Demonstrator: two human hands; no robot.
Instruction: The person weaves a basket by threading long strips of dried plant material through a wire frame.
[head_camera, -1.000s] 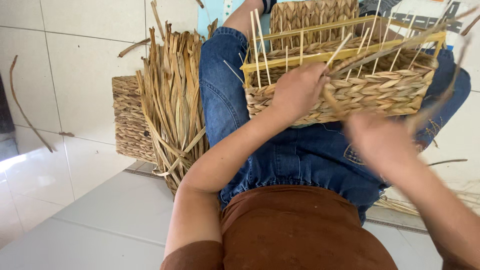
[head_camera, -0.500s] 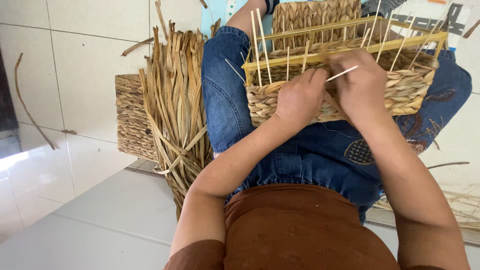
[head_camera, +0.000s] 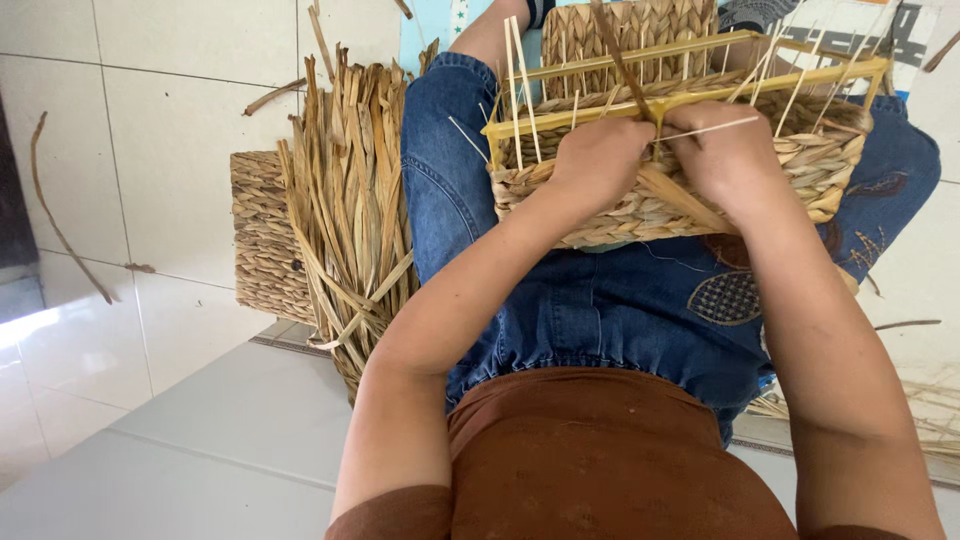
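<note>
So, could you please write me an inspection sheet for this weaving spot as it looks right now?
Surface: pale tiled floor; the work rests on the person's lap in blue jeans.
Job's things: half-woven basket on a yellow frame, thin upright sticks poking up; a flat straw strand runs under the hands.
Clutter: bundle of dried straw beside the leg, a finished woven basket behind it, loose strands on the floor.
Grippers: left hand and right hand both closed at the basket's near rim, close together.
Cables: nothing seen.
Surroundings: patterned mat beyond the basket.
</note>
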